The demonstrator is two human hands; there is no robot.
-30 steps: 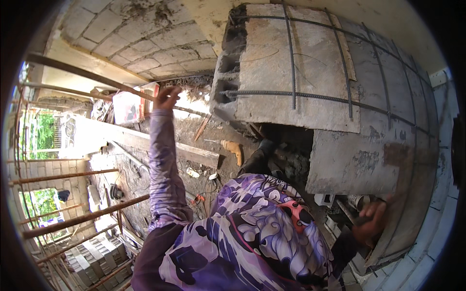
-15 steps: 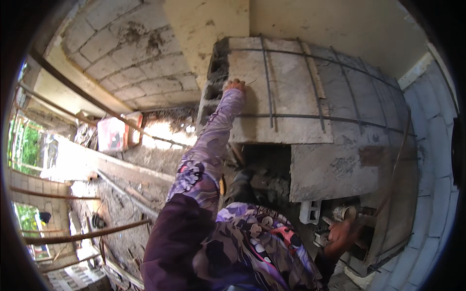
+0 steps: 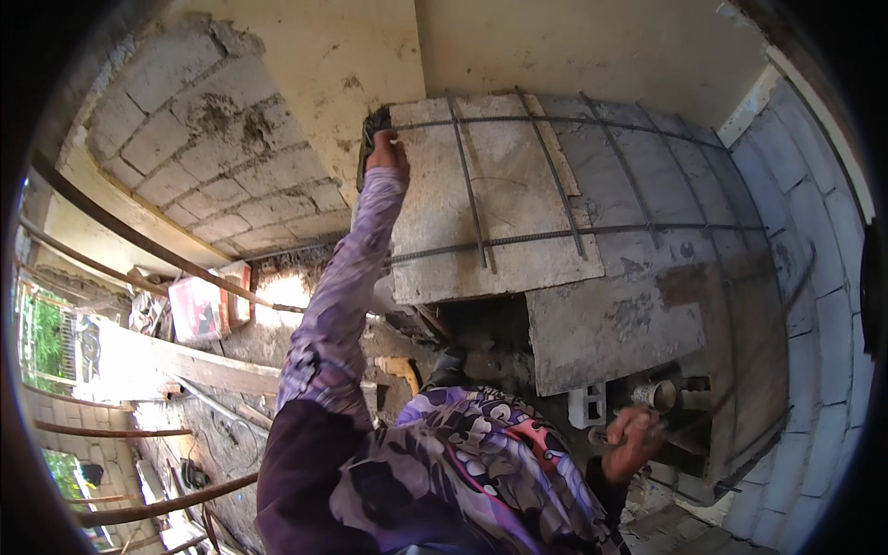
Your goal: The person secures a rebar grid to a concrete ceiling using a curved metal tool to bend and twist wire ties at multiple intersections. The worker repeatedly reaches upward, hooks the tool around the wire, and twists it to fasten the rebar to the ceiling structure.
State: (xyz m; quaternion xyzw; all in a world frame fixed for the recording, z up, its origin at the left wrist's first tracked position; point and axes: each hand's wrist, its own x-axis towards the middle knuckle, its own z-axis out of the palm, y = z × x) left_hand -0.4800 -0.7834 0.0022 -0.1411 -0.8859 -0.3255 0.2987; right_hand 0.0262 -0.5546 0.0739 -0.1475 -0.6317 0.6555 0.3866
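My left arm, in a purple patterned sleeve, stretches to the far left corner of a raised slab covered with pale boards [image 3: 425,190]. My left hand [image 3: 387,153] is closed there, beside the dark rough edge near the wall; its grip is hidden. A grid of steel bars [image 3: 546,234] lies over the boards. At the lower right, my right hand [image 3: 634,439] has curled fingers, slightly blurred, and what they hold cannot be made out. It is just below a small round container [image 3: 659,396] and near a grey hollow block [image 3: 587,405].
A dark opening [image 3: 495,324] lies between me and the slab. Rusty bars [image 3: 139,231] cross the left side. A yellow-handled tool [image 3: 400,372] lies by my foot, and a red and white container [image 3: 199,305] stands farther left. A block wall [image 3: 814,370] bounds the right.
My left hand has moved left to the slab's far corner. My right hand has drawn its fingers in and shifted slightly left. The whole view has also shifted.
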